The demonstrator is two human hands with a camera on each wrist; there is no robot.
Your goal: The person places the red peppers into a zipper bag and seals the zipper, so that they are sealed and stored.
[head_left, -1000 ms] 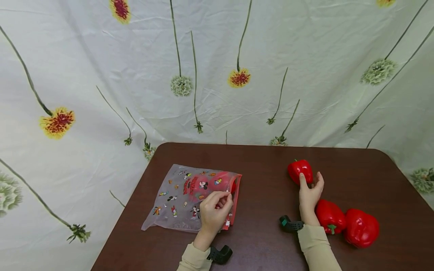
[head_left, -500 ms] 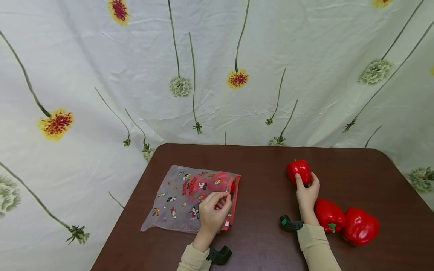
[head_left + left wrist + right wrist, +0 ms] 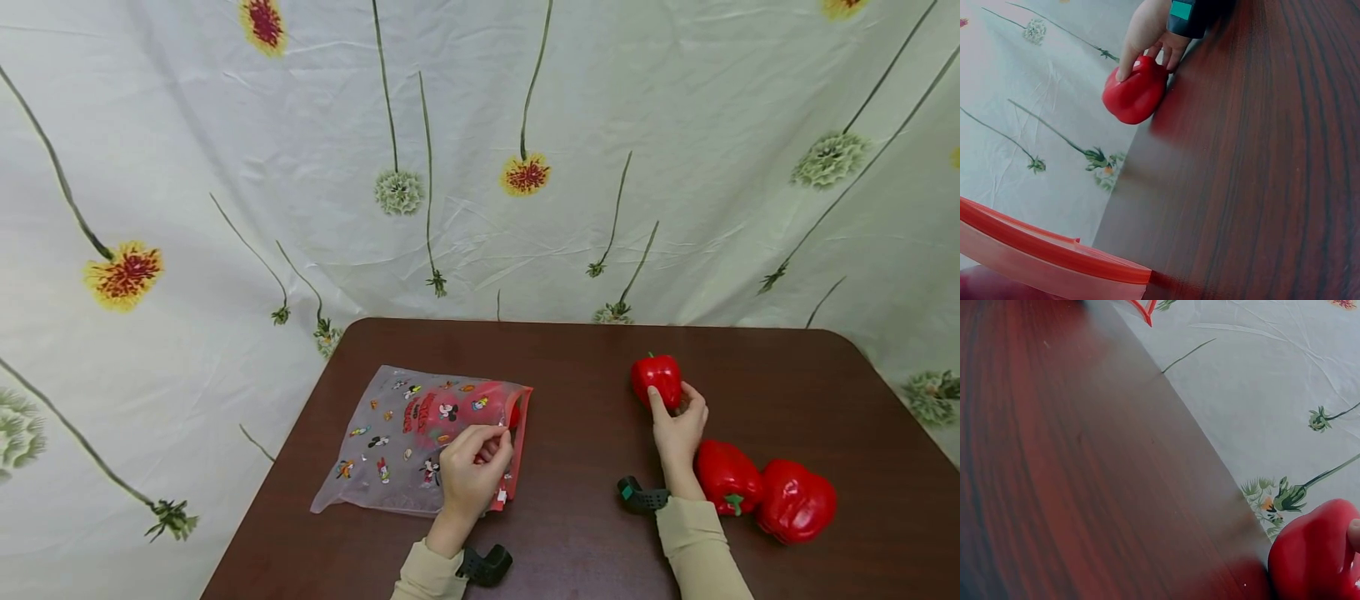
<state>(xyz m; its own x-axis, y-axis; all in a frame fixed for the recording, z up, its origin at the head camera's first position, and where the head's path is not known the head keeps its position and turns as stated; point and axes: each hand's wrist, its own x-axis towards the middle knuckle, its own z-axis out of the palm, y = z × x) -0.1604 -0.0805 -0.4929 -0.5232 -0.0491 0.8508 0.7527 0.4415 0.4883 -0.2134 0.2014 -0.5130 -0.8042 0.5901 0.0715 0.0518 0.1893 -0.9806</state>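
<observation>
My right hand (image 3: 678, 425) grips a shiny red bell pepper (image 3: 654, 377), thumb on its near side and fingers round its right. The same bell pepper (image 3: 1135, 90) shows in the left wrist view, low over the table. On the left lies a clear zip bag (image 3: 397, 433) printed with cartoon figures, its red-edged mouth facing right. Another red pepper (image 3: 515, 414) sits inside, partly seen through the plastic. My left hand (image 3: 474, 467) pinches the bag near its mouth, fingers curled. In the left wrist view the bag's red zip strip (image 3: 1054, 250) crosses the lower left corner.
Two more red bell peppers, a left one (image 3: 727, 479) and a right one (image 3: 797, 502), lie side by side right of my right forearm. The dark brown table (image 3: 585, 533) ends at a flower-printed white cloth (image 3: 480, 242) behind it.
My right hand has shifted a little to the left with the bell pepper in its grip. The left hand and the bag stay where they were.
</observation>
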